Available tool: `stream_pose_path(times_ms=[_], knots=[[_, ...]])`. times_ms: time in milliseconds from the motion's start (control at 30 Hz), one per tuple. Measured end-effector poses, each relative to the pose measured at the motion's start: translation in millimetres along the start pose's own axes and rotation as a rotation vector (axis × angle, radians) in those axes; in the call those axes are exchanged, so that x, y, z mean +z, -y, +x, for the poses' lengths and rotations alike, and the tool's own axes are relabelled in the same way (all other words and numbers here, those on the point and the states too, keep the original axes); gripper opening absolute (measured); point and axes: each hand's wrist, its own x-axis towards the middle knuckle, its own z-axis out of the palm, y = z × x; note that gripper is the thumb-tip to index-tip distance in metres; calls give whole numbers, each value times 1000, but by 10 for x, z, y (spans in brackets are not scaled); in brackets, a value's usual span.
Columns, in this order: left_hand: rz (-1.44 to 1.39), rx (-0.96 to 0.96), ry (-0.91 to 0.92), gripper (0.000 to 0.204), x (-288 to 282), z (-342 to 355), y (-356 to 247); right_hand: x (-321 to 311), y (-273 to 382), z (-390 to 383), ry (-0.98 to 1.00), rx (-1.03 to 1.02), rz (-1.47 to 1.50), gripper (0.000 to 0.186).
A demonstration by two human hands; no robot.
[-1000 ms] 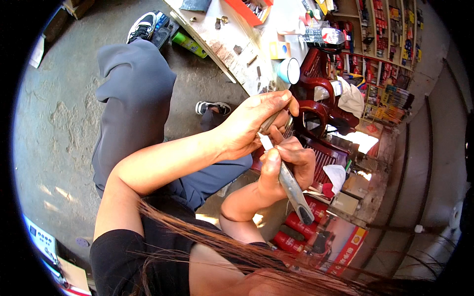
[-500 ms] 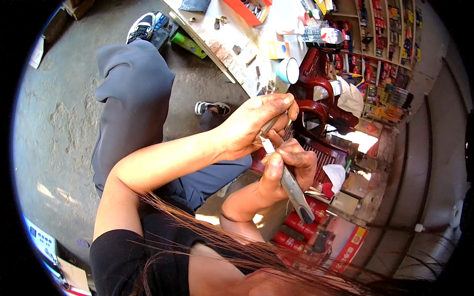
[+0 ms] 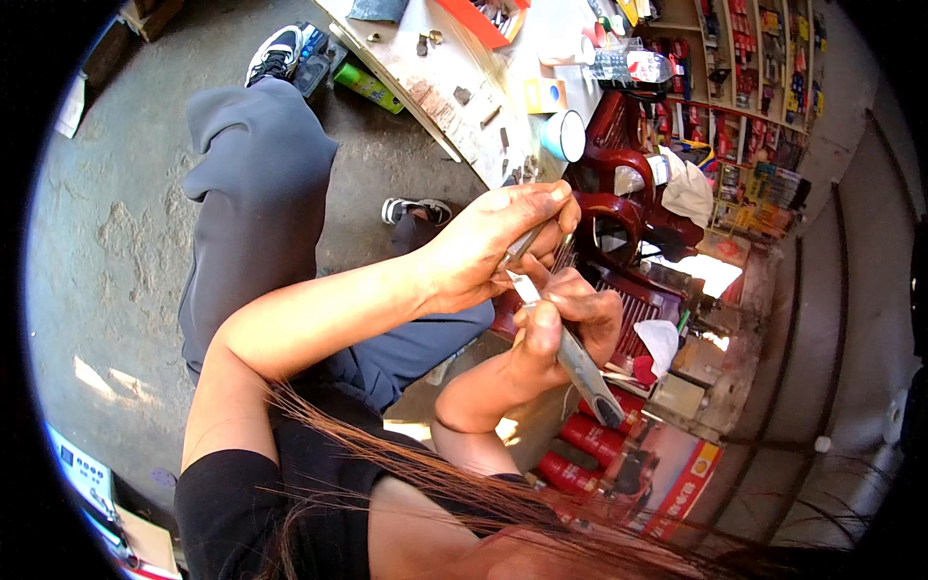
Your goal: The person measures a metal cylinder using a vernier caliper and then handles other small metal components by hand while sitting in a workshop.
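Note:
My left hand is closed round a small, narrow metal piece, with its thumb bent over at the top. Just below it, my right hand grips a grey-handled cutter, thumb pressed along it, its short pale blade pointing up toward the metal piece. Whether blade and piece touch is hard to tell. Both hands are held up in front of a red wooden chair.
A white worktable carries an enamel mug, a bottle, a red box and small metal bits. Shelves of packaged goods stand at upper right, red cylinders at lower right. My legs are over concrete floor.
My right hand and the cutter have shifted slightly rightward, with the handle's end a little higher. My left hand has barely moved.

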Motion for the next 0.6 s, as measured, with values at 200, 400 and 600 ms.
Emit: stream_pose_path(times_ms=[200,400,600], knots=[[5,2,35,32,-36,16,33,88,21,-49,-63,-37,-54,20],[32,37,81,31,-25,14,23,156,50,-91,-86,-65,-154,25],[-8,48,81,30,-41,22,25,141,57,-103,-59,-28,-87,21]])
